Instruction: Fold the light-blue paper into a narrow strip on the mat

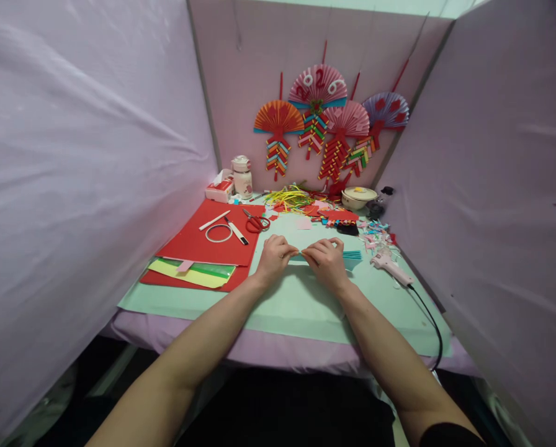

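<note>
Both my hands meet over the middle of the table, fingertips almost touching. Between them is a strip of blue pleated paper, whose folded end sticks out to the right past my right hand. My left hand pinches the paper's left part with thumb and forefinger. My right hand grips it close by, fingers curled, covering much of the strip. Just left of my hands lie red-handled scissors on red paper. A small pink paper square lies beyond them.
A hot glue gun with a black cord lies at right. A craft knife and a tape roll rest on the red paper. Paper scraps, yellow strips, a lidded bowl and a jug stand behind. Paper fans hang at the back.
</note>
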Tool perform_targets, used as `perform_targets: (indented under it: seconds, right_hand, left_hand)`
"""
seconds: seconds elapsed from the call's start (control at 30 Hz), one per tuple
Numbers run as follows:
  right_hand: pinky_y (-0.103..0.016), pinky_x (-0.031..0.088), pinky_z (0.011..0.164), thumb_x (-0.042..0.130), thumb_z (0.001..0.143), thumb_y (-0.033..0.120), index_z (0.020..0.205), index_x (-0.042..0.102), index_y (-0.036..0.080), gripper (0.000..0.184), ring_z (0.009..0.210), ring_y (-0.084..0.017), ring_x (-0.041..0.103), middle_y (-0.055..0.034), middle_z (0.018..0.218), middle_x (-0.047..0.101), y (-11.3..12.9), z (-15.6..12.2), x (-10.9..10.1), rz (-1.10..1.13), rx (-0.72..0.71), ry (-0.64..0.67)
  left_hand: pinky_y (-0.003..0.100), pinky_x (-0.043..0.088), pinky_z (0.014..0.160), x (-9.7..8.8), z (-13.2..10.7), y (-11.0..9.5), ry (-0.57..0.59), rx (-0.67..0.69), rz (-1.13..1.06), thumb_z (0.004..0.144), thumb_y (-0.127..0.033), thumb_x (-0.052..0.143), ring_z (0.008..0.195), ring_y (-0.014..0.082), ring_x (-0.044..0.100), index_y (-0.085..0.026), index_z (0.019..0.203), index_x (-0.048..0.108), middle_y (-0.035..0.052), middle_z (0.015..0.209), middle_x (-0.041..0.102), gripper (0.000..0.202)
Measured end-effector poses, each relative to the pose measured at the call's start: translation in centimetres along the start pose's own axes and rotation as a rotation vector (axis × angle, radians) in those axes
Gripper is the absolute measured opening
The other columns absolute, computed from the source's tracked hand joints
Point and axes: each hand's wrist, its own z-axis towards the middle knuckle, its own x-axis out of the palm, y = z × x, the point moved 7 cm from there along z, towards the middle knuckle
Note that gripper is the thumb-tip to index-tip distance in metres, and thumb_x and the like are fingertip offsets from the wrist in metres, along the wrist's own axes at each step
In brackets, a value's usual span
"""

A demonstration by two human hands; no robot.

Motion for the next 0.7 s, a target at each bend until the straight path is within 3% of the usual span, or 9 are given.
perform_targets:
  seconds: [0.43,0.5,0.6,0.7]
  right_hand:
    - [-0.038,0.02,0.093,0.05,0.098,0.033,0.08,0.069,0.022,0.028,0.084,-0.015,0.056,-0.0009,0.081,0.073,-0.2,0.0,-0.3,-0.035,-0.022,-0.054]
    - [-0.038,0.02,0.092,0.051,0.097,0.031,0.08,0.069,0.022,0.027,0.083,-0.015,0.056,-0.0012,0.079,0.072,-0.2,-0.1,-0.3,-0.04,-0.035,-0.071]
    - [-0.038,0.02,0.092,0.052,0.097,0.028,0.08,0.069,0.022,0.024,0.082,-0.015,0.055,-0.001,0.079,0.072,-0.1,-0.2,-0.3,-0.052,-0.048,-0.081]
    - [-0.037,0.021,0.092,0.051,0.097,0.029,0.081,0.069,0.022,0.024,0.082,-0.015,0.055,-0.0004,0.078,0.071,0.3,-0.2,0.1,-0.055,-0.08,-0.061]
  left_hand:
    - [0.03,0.043,0.075,0.7,-0.2,0.5,-0.005,0.048,-0.002,0.09,-0.017,0.06,0.081,0.0182,0.052,-0.02,0.092,0.074,0.0031,0.075,0.059,0.015]
    - [0.033,0.042,0.08,0.6,-0.3,0.2,0.019,0.044,0.033,0.09,-0.019,0.06,0.089,0.0197,0.054,-0.021,0.105,0.071,0.0048,0.087,0.064,0.018]
    - [0.039,0.038,0.092,0.4,-0.4,-0.5,0.042,0.049,0.083,0.089,-0.026,0.064,0.111,0.0236,0.051,-0.023,0.129,0.058,0.0087,0.117,0.063,0.04]
    - [0.039,0.035,0.091,1.0,-0.5,-0.6,0.103,0.042,0.112,0.09,-0.026,0.062,0.108,0.0222,0.054,-0.024,0.119,0.064,0.0067,0.11,0.067,0.029]
